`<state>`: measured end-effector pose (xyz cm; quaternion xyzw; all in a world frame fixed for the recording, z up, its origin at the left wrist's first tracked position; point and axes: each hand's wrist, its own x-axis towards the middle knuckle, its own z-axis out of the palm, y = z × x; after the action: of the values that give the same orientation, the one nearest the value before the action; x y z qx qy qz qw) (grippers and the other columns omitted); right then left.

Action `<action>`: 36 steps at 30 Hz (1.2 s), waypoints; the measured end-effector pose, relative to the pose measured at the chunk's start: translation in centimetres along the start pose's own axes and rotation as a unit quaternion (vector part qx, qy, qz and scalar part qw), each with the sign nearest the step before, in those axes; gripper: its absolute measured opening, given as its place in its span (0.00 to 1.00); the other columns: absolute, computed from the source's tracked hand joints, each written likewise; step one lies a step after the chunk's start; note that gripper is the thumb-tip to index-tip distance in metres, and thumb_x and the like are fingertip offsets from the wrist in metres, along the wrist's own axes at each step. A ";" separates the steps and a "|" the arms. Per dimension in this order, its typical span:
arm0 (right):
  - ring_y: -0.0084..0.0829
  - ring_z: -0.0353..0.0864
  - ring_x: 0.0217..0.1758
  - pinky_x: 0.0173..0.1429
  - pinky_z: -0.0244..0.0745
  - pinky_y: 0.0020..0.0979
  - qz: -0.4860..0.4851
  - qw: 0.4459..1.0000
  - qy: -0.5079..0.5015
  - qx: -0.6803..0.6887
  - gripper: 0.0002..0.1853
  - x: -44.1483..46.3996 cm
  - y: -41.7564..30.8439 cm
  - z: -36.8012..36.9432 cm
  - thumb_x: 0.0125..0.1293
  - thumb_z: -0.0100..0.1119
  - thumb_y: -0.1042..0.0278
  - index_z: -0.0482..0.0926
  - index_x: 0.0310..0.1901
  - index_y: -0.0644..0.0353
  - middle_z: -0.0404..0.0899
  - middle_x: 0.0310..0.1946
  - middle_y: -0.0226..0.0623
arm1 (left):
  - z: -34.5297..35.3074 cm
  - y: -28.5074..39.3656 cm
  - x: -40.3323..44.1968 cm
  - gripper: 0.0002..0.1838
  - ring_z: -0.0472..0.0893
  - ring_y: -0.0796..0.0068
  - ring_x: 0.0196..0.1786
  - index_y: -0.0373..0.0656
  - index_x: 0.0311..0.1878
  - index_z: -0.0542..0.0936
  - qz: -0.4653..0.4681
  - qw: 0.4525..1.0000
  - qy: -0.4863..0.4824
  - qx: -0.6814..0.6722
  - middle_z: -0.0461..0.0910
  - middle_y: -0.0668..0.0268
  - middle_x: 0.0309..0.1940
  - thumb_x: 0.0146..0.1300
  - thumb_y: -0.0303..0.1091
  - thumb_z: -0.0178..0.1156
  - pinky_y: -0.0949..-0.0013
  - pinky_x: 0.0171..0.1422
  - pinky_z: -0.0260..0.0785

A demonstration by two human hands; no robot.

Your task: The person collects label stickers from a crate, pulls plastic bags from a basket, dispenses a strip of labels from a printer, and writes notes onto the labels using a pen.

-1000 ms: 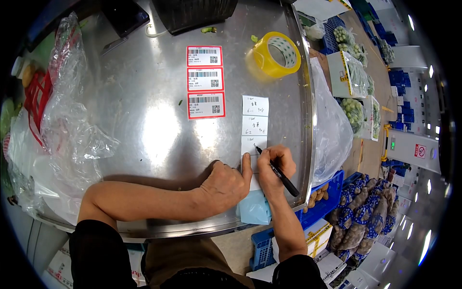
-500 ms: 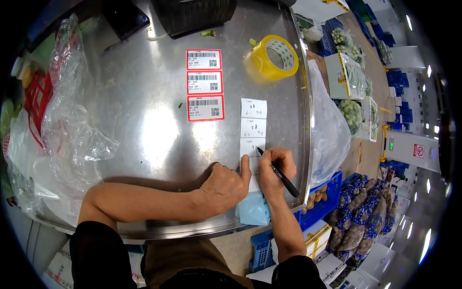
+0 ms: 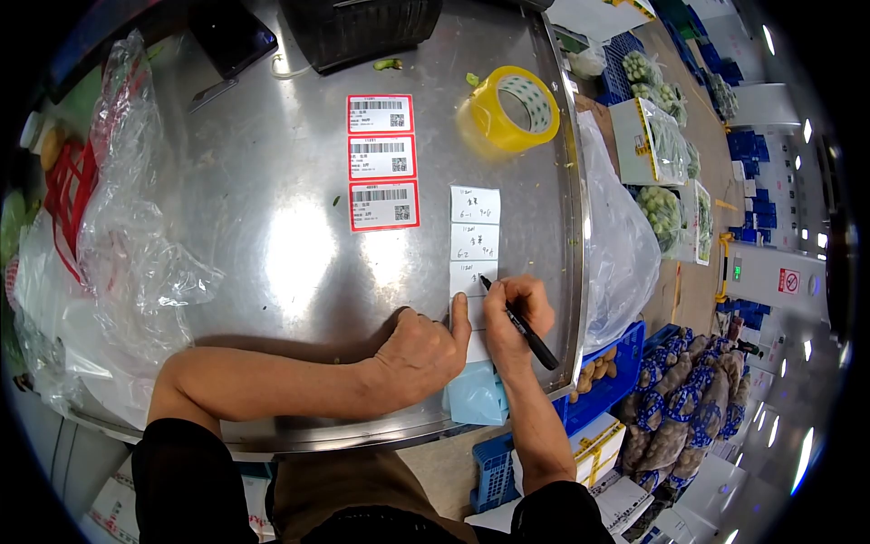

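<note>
A strip of white labels lies on the metal table, its upper labels bearing handwritten characters and numbers. My right hand grips a black marker, its tip on the third label. Fingers curled, my left hand presses one extended digit on the strip beside the writing spot. Folded light-blue backing paper sits at the strip's near end, by the table edge. Three printed red-bordered labels with barcodes lie farther up to the left. A roll of yellow tape stands beyond the strip.
Clear plastic bags with red straps cover the table's left side. A black container and a dark phone-like device are at the far side. Off the right edge are a blue crate of potatoes and stacked net sacks.
The marker tip has moved slightly, adding strokes on the third label. My left hand stays pressed on the strip. The view has shifted very little.
</note>
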<state>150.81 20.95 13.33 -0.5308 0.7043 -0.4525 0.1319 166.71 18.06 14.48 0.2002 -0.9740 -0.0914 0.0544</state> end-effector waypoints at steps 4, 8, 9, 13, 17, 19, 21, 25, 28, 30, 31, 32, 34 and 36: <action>0.18 0.64 0.19 0.25 0.63 0.22 -0.010 1.000 0.026 0.002 0.11 0.0 0.4 0.3 0.54 0.60 0.85 0.67 0.26 0.60 0.67 0.17 0.30 | -0.1 -0.1 0.0 0.26 0.72 0.77 0.13 0.23 0.56 0.74 0.002 1.000 0.001 0.006 0.72 0.71 0.11 0.53 0.27 0.56 0.68 0.19 0.61; 0.18 0.63 0.17 0.22 0.61 0.21 -0.035 0.999 0.033 -0.004 0.12 0.3 0.2 0.3 0.52 0.61 0.86 0.67 0.26 0.59 0.66 0.16 0.29 | 0.0 0.0 0.0 0.26 0.71 0.77 0.13 0.23 0.56 0.74 0.000 1.000 0.003 0.010 0.71 0.72 0.11 0.53 0.27 0.56 0.68 0.19 0.61; 0.18 0.64 0.19 0.24 0.62 0.21 -0.025 0.999 0.026 0.000 0.12 0.2 0.2 0.2 0.53 0.60 0.86 0.66 0.26 0.60 0.67 0.17 0.29 | 0.0 0.0 -0.1 0.26 0.71 0.77 0.13 0.23 0.56 0.74 0.000 1.000 0.003 0.010 0.71 0.72 0.11 0.53 0.28 0.56 0.68 0.19 0.61; 0.18 0.65 0.23 0.29 0.64 0.21 -0.001 1.000 0.011 0.007 0.11 -0.1 0.2 0.0 0.56 0.58 0.86 0.65 0.28 0.61 0.69 0.20 0.30 | -0.2 0.0 0.0 0.26 0.72 0.76 0.13 0.24 0.56 0.74 -0.001 1.000 0.001 0.006 0.71 0.72 0.11 0.53 0.28 0.56 0.66 0.19 0.61; 0.17 0.65 0.23 0.29 0.64 0.21 -0.010 1.000 0.005 0.001 0.11 0.0 0.1 0.0 0.56 0.58 0.85 0.65 0.28 0.61 0.69 0.20 0.31 | 0.2 0.1 -0.1 0.26 0.72 0.76 0.13 0.24 0.56 0.75 -0.007 1.000 0.006 0.001 0.71 0.71 0.11 0.53 0.28 0.56 0.66 0.20 0.61; 0.17 0.65 0.23 0.29 0.64 0.21 -0.006 1.000 -0.002 0.001 0.11 -0.1 0.0 -0.1 0.56 0.57 0.86 0.65 0.28 0.61 0.69 0.20 0.31 | 0.0 0.1 -0.1 0.26 0.72 0.76 0.13 0.24 0.56 0.75 -0.006 1.000 0.004 0.006 0.71 0.71 0.11 0.53 0.28 0.56 0.65 0.20 0.62; 0.17 0.64 0.21 0.26 0.63 0.21 -0.013 1.000 0.005 0.001 0.11 0.0 0.0 -0.1 0.54 0.58 0.86 0.66 0.27 0.61 0.68 0.18 0.30 | 0.0 0.1 0.0 0.26 0.72 0.76 0.13 0.24 0.56 0.75 -0.006 1.000 0.003 0.006 0.72 0.71 0.11 0.53 0.28 0.56 0.65 0.20 0.62; 0.17 0.63 0.16 0.22 0.61 0.21 -0.027 0.999 0.036 0.006 0.12 0.3 0.0 0.3 0.51 0.60 0.86 0.67 0.25 0.59 0.66 0.15 0.29 | 0.2 0.2 0.0 0.26 0.72 0.75 0.13 0.24 0.56 0.75 -0.009 1.000 0.003 -0.001 0.72 0.70 0.11 0.53 0.28 0.56 0.65 0.19 0.62; 0.17 0.63 0.16 0.22 0.61 0.21 -0.024 0.999 0.041 0.003 0.12 0.2 0.2 0.3 0.51 0.60 0.86 0.67 0.24 0.59 0.67 0.15 0.29 | 0.1 0.2 0.0 0.26 0.72 0.76 0.13 0.24 0.56 0.75 -0.008 1.000 0.000 -0.005 0.73 0.70 0.12 0.53 0.28 0.56 0.65 0.19 0.62; 0.17 0.63 0.16 0.21 0.61 0.21 -0.029 0.999 0.035 0.004 0.13 0.2 0.4 0.3 0.51 0.60 0.86 0.67 0.24 0.59 0.67 0.15 0.29 | 0.1 0.1 0.0 0.26 0.72 0.76 0.13 0.24 0.56 0.75 -0.006 1.000 0.000 -0.002 0.73 0.70 0.12 0.53 0.28 0.56 0.66 0.19 0.62; 0.17 0.63 0.16 0.21 0.61 0.22 -0.033 0.999 0.030 0.007 0.13 0.2 0.5 0.2 0.51 0.60 0.86 0.67 0.24 0.59 0.67 0.15 0.29 | 0.1 0.1 0.0 0.26 0.72 0.76 0.13 0.24 0.56 0.75 -0.004 1.000 0.001 0.002 0.73 0.70 0.12 0.53 0.28 0.56 0.66 0.19 0.63; 0.17 0.63 0.16 0.21 0.61 0.22 -0.037 0.999 0.024 0.010 0.13 0.1 0.5 0.1 0.51 0.60 0.86 0.67 0.24 0.59 0.67 0.15 0.29 | 0.1 0.0 0.0 0.26 0.72 0.77 0.13 0.24 0.56 0.75 -0.002 1.000 0.001 0.006 0.73 0.70 0.12 0.53 0.28 0.56 0.66 0.19 0.63; 0.17 0.63 0.21 0.26 0.63 0.21 -0.010 1.000 0.005 0.006 0.11 -0.1 0.1 -0.1 0.54 0.58 0.86 0.65 0.26 0.61 0.67 0.18 0.29 | 0.0 0.0 0.0 0.26 0.71 0.78 0.13 0.24 0.56 0.75 -0.001 1.000 0.000 0.006 0.73 0.70 0.12 0.53 0.28 0.57 0.66 0.19 0.63; 0.16 0.64 0.23 0.28 0.64 0.21 0.003 1.000 0.000 0.004 0.11 -0.1 0.0 -0.2 0.56 0.56 0.87 0.65 0.27 0.62 0.67 0.20 0.29 | -0.1 0.0 0.0 0.26 0.71 0.78 0.13 0.24 0.56 0.75 0.001 1.000 0.000 0.006 0.73 0.71 0.12 0.53 0.28 0.57 0.67 0.19 0.63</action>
<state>150.80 21.16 13.42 -0.5282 0.7039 -0.4553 0.1350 166.76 18.04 14.55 0.1994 -0.9748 -0.0852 0.0528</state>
